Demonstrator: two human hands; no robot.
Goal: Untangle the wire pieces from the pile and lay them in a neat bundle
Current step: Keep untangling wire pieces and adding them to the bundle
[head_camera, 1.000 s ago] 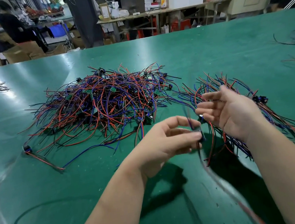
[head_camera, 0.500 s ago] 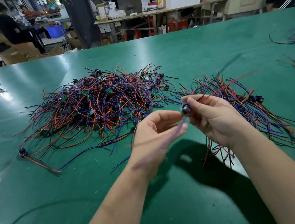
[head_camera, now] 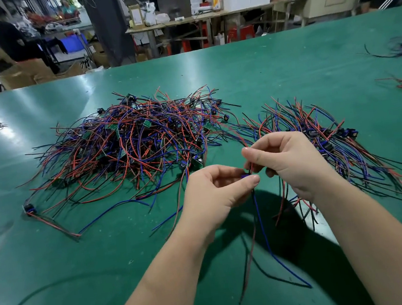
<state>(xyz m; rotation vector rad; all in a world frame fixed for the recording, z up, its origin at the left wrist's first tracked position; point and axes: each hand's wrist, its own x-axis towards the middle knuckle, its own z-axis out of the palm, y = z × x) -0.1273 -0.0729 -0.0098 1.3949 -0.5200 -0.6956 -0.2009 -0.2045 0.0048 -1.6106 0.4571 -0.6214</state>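
Two hands: I see both raised over the green worktop (head_camera: 285,66), nearly touching.
Left hand (head_camera: 215,193): fingers pinched shut on the wire piece (head_camera: 263,225) at its small blue connector.
Right hand (head_camera: 289,159): fingers closed on the same piece just above.
Wire piece: blue and dark leads hang toward me.
Pile (head_camera: 130,145): tangled, left of the hands.
Bundle (head_camera: 341,145): right, beside my right hand.
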